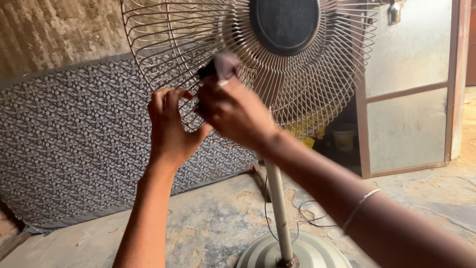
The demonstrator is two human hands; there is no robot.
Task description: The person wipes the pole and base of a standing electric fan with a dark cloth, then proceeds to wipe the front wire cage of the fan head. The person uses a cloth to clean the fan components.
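Nearest the camera, the right forearm is crossing in from the lower right, a thin bangle (361, 206) sitting on the wrist. Just beyond it, the round ribbed base (317, 250) of a pedestal fan is standing on the worn concrete floor (208, 223), with a pale pole (277, 203) rising from it and a thin dark cord (302, 216) trailing beside it. Higher up, both hands are working at the lower left of the wire guard (327, 84). The left hand (168, 124) is curling its fingers against the wires, gripping the guard's edge. The right hand (233, 111) is closing around a small dark object (220, 67), blurred, and pressing it to the wires. Behind the guard, the dark round hub (285, 22) is showing. Farther back, a patterned grey mattress (74, 144) is leaning against the rough wall on the left, and a grey metal door (411, 89) is standing on the right, with a pale bucket (344, 136) in the gap beside it.
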